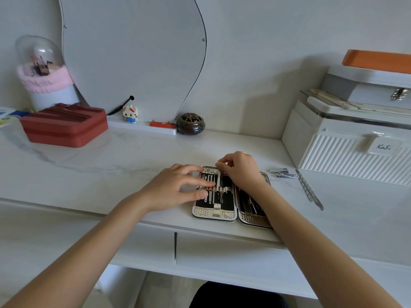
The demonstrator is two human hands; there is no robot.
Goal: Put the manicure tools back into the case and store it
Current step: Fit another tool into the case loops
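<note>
Silver-edged case [214, 215] lies open under both hands' fingers [200, 182].

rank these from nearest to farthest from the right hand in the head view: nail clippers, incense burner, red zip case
From the right hand:
1. nail clippers, just to its right on the tabletop
2. incense burner, behind it by the wall
3. red zip case, far left

Both bare arms are stretched forward. The left hand [178, 185] is held flat with its fingers spread out. The right hand [240, 168] is curled, its fingertips pinched together.
</note>
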